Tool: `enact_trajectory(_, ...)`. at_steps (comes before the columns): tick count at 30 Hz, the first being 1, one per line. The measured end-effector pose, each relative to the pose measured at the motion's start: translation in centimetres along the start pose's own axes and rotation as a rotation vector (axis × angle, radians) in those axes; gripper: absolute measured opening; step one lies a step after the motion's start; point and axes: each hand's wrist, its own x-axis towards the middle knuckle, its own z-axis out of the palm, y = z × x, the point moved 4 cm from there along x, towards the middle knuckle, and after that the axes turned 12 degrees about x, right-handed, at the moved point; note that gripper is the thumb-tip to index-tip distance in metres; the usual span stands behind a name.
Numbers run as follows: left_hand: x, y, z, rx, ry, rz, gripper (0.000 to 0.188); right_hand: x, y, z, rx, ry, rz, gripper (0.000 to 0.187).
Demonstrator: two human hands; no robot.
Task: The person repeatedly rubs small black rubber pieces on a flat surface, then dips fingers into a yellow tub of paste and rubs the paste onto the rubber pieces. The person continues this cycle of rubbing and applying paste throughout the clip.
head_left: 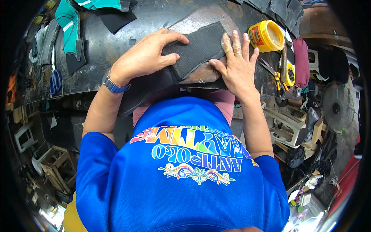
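Note:
A dark grey ribbed fabric piece [199, 48], roughly rectangular, lies tilted on a worn brown board [205, 17] at the bench's near edge. My left hand [148, 54] rests at the piece's left end, forefinger and thumb apart on its surface; the other fingers are mostly hidden. Flat and spread, my right hand [239, 63] touches the piece's right end and the board. Pale dried residue coats several of its fingertips. Below the left wrist, more black material [148, 91] hangs over the bench edge.
Right of my right hand stands an open yellow tub [266, 36] of pale paste. Yellow-handled scissors [277, 77], a yellow cutter [290, 73] and a maroon bundle [300, 62] lie beyond. At left are blue-handled scissors [55, 79] and green-and-black cut pieces [69, 31].

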Motion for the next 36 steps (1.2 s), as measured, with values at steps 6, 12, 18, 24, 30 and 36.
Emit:
enact_trajectory(6, 0.6, -1.7, 0.1, -0.143, -0.075, 0.011, 0.042, -0.3, -1.8, 0.0, -0.027, -0.049, -0.061, 0.084)
enact_trajectory(12, 0.6, -2.1, 0.4, -0.163, -0.055, 0.058, 0.04, -0.8, -3.5, -0.3, -0.012, -0.069, -0.137, 0.087)
enact_trajectory(18, 0.3, -2.4, 0.8, -0.145, 0.027, 0.096, 0.036, -2.5, -7.0, 0.5, 0.131, -0.183, -0.226, 0.088)
enact_trajectory(24, 0.5, -1.9, 0.7, -0.122, 0.055, 0.072, 0.033, -3.0, -7.1, -0.9, 0.471, -0.286, -0.288, 0.081)
enact_trajectory(30, -0.4, 1.0, -1.1, -0.407, 0.106, 0.025, 0.03, -0.3, 3.7, -8.7, 1.021, 0.144, 0.068, 0.035)
enact_trajectory(36, -0.2, 0.1, -0.9, -0.355, 0.006, -0.044, 0.027, 5.5, 16.3, -10.1, -0.008, 0.122, 0.313, 0.074)
